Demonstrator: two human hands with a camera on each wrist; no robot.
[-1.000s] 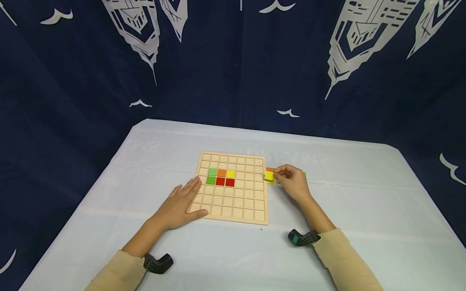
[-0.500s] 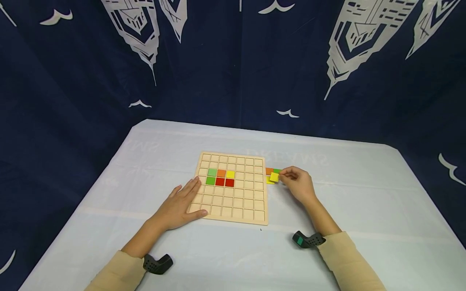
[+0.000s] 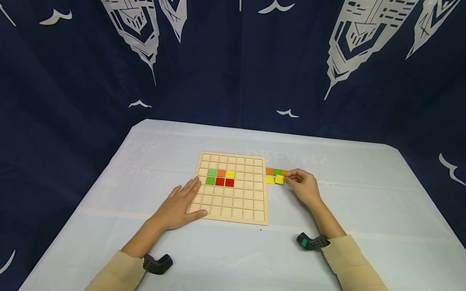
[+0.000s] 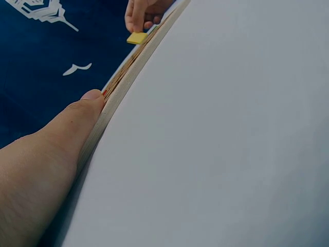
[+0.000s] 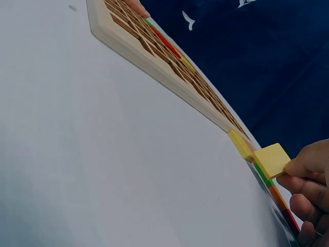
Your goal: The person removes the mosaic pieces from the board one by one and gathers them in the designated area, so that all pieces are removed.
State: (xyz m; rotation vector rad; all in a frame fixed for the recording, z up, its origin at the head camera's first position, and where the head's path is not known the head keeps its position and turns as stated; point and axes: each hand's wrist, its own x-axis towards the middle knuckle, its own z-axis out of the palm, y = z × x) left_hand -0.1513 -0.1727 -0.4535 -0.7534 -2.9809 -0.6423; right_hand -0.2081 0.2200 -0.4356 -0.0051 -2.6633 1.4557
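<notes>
My right hand pinches a yellow square tile between thumb and finger, just right of the wooden grid board. In the right wrist view the pinched yellow tile is tilted. Beside it, against the board's edge, lies another yellow tile. Behind these runs a row with an orange tile, a green tile and more, partly hidden by the hand. My left hand rests flat on the board's left edge, fingers straight. Set in the grid are several coloured tiles, among them two red tiles.
A white cloth covers the table. Behind it hangs a dark blue curtain with white prints. A black wrist device sticks out by the right cuff, and a similar black device by the left.
The right hand has moved right and slightly toward me with the pinched yellow tile, away from the board's edge, uncovering the other yellow tile. The left hand stays put.
</notes>
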